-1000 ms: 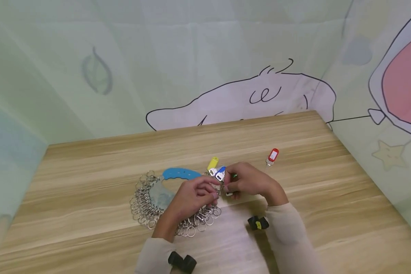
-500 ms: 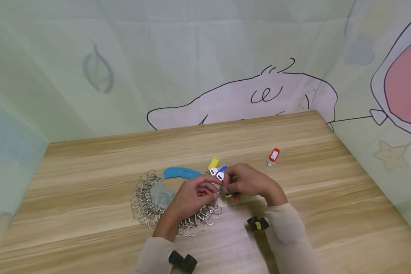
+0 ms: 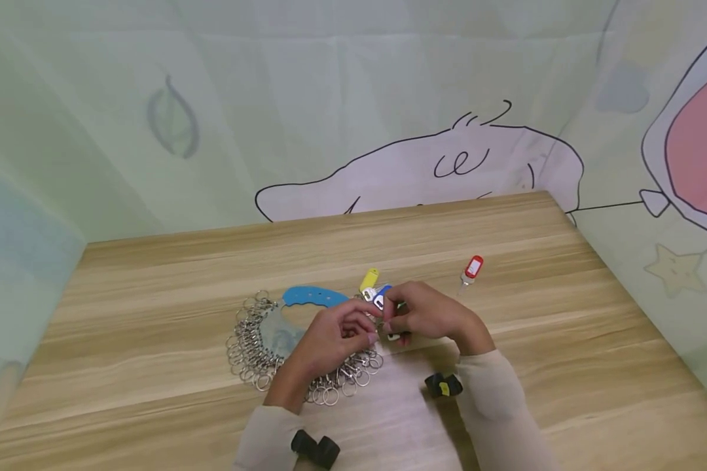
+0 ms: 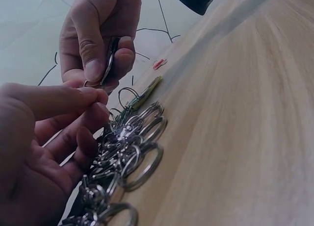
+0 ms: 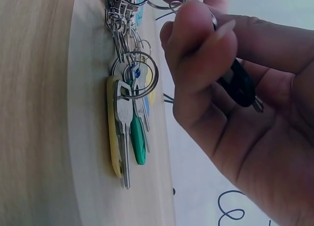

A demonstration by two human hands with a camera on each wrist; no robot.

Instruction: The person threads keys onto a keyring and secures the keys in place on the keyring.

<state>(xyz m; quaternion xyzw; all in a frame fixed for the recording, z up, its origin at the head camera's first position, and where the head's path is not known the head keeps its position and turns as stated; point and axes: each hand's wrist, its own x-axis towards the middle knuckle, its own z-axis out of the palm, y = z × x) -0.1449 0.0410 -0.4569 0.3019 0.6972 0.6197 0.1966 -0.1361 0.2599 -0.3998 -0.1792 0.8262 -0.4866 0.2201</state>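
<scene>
My left hand (image 3: 332, 337) pinches a small metal split ring (image 4: 91, 84) between thumb and forefinger. Facing it, my right hand (image 3: 427, 311) grips a key with a dark tag (image 5: 240, 86); the key's tip pokes out below the tag, and fingers cover the rest. Under both hands lies a large key holder with a blue handle (image 3: 313, 296), a clear plate and many metal rings (image 3: 330, 396) around its edge. Keys with a yellow tag (image 3: 369, 280) and a blue tag (image 3: 382, 294) lie beside my right fingers. The right wrist view also shows a green tag (image 5: 138, 145).
A key with a red tag (image 3: 474, 267) lies apart, behind and right of my right hand. The wooden table (image 3: 153, 281) meets a printed curtain (image 3: 306, 98) at the back and sides. Black wrist cameras (image 3: 444, 384) sit near both sleeves.
Both hands stay almost in place, with only slight finger movement at the ring. The head view has shifted slightly. Nothing is visibly let go or taken up.
</scene>
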